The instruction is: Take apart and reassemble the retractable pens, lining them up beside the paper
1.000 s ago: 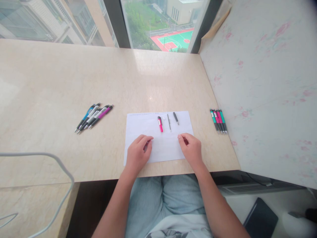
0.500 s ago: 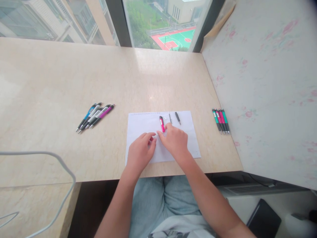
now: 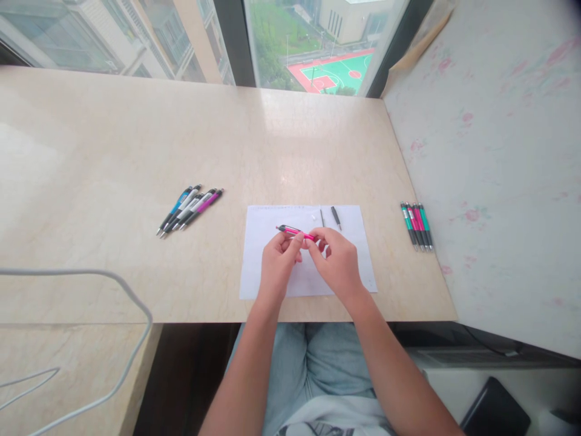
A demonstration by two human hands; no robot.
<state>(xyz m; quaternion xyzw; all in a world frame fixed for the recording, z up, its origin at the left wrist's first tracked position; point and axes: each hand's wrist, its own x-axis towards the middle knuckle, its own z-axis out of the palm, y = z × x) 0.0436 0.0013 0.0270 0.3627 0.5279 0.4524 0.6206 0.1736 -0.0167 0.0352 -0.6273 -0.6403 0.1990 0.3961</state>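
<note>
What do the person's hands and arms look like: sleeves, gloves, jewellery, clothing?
Both the left hand and right hand are bare: no gloves, rings or watch show. The forearms are uncovered, with no sleeve in view. Below them are light blue jeans and a pale top with dark print.

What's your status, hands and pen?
Left hand and right hand both pinch the pink barrel, above the paper. Refill and black tip lie beyond, clear of both.
</note>
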